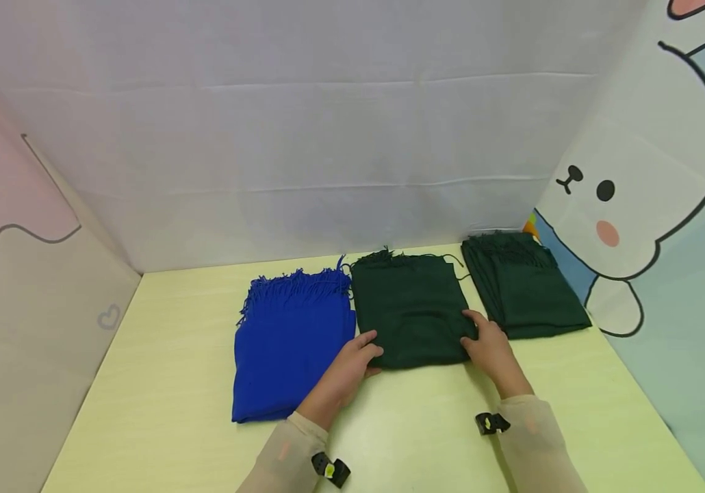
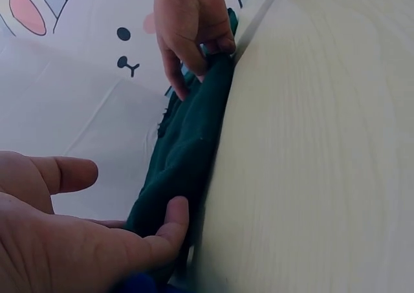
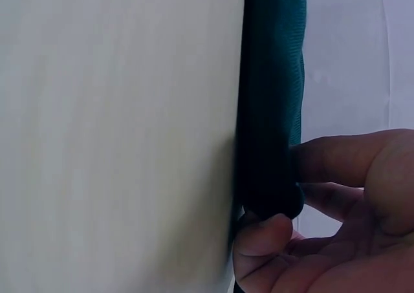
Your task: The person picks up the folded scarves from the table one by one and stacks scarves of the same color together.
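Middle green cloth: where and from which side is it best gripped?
Probably by its two near corners, left hand and right hand coming from the person's side: the middle green cloth lies roughly square, near edge smooth, loose fringe at the far end.

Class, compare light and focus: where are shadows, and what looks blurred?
Head view: bright, soft shadow on the table below the right hand; right wrist view: dimmer, another shadow, held green cloth almost black near that hand, table grain smeared; left wrist view: bluish cast, blue cloth at the bottom looks out of focus.
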The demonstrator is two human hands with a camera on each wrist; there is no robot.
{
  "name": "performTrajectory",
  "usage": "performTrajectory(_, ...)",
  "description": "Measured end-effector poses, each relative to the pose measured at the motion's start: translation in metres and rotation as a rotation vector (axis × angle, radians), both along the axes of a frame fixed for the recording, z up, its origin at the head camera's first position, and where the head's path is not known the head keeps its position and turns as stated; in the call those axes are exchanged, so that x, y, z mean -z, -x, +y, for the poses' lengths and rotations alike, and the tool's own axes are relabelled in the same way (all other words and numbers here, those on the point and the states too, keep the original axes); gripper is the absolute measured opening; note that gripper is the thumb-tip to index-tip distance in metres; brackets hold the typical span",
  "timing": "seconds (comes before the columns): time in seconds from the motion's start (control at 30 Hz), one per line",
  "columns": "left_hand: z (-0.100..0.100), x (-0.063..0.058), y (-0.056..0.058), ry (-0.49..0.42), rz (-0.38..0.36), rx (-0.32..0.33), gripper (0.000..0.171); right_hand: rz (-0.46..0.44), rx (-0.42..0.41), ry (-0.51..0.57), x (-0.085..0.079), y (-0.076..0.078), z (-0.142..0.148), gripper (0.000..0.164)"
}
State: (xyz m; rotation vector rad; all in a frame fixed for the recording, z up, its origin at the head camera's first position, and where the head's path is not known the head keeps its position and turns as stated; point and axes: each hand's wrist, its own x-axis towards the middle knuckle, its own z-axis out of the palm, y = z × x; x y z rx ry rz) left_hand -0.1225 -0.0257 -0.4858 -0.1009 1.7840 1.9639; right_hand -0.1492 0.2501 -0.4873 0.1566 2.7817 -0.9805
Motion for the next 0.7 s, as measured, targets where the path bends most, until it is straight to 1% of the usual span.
performTrajectory(0.27,0.002,-0.001,-0.005,-0.016,-0.024,-0.011,0.061,0.012,-0.014,-0.011,-0.001,-0.006,0.002,0.056)
performTrajectory(0.47,0.002,-0.001,-0.010,-0.016,-0.048,-0.010,0.061,-0.012,-0.031,-0.015,-0.001,-0.010,0.004,0.055)
performTrajectory(0.7,0.002,-0.006,-0.017,-0.029,-0.043,0.004,0.063,-0.017,-0.042,-0.009,-0.002,-0.014,0.006,0.056)
